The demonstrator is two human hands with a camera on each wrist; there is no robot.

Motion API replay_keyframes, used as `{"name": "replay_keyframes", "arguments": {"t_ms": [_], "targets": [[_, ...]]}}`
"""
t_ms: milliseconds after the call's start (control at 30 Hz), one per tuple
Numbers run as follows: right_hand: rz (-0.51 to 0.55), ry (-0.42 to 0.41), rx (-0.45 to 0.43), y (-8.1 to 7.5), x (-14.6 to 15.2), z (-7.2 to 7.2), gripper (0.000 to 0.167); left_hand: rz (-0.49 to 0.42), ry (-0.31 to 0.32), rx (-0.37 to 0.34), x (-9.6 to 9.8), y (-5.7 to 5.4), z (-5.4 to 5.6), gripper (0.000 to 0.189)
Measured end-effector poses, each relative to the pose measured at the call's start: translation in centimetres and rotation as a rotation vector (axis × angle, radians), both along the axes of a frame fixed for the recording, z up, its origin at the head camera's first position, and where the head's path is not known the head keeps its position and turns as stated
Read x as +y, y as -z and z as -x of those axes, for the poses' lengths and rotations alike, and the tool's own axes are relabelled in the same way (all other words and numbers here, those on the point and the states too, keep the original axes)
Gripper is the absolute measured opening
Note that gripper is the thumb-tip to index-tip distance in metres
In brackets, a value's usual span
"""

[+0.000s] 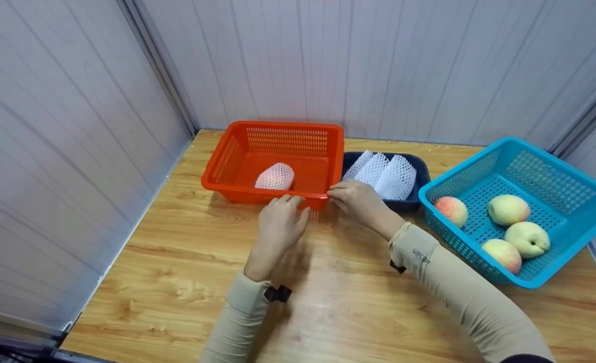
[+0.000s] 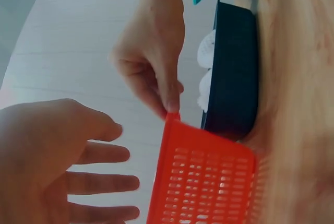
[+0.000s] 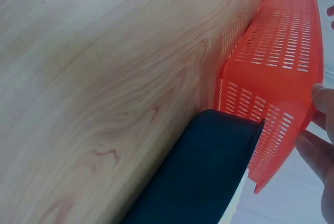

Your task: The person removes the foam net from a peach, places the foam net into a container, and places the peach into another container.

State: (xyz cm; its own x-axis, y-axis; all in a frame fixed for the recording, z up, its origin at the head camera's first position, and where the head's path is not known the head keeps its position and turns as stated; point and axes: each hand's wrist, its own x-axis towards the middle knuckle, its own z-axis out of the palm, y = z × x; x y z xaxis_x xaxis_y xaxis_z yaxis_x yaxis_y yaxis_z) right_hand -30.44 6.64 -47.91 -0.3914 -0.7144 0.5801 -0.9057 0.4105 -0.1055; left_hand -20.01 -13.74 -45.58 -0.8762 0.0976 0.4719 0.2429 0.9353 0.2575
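Note:
A red plastic basket (image 1: 293, 166) stands at the back of the table with one peach in a white foam net (image 1: 276, 176) inside. My right hand (image 1: 359, 202) pinches the basket's front right corner; in the left wrist view, thumb and fingers of the right hand (image 2: 154, 51) meet on the rim. My left hand (image 1: 280, 222) is held at the middle of the front rim. Seen from its wrist, the left hand (image 2: 68, 166) has straight, spread fingers with nothing in them. Beside the basket sits a dark tray (image 1: 404, 204) of white foam nets (image 1: 398, 177).
At the right a blue basket (image 1: 570, 262) holds several peaches (image 1: 509, 209). The wooden table (image 1: 187, 282) meets light panelled walls (image 1: 298, 65) at the back and left.

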Motion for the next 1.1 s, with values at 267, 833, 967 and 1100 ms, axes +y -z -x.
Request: {"name": "replay_keyframes", "arguments": {"t_ms": [267, 833, 967, 1100], "targets": [[-0.057, 0.018, -0.006, -0.5, -0.5, 0.0, 0.010, -0.088, -0.074, 0.003, -3.1, -2.4, 4.2, 0.021], [-0.113, 0.035, 0.048, -0.8, -0.9, -0.3, 0.007, -0.129, -0.395, -0.606, -8.2, -0.1, 12.4, 0.095], [-0.133, 0.038, 0.044, -0.9, -1.0, -0.3, 0.010, -0.157, -0.405, -0.670, -8.6, 0.5, 13.0, 0.106], [-0.145, 0.050, 0.043, -0.8, -0.8, -0.4, 0.011, -0.149, -0.364, -0.763, -8.4, 0.6, 13.1, 0.102]]}}
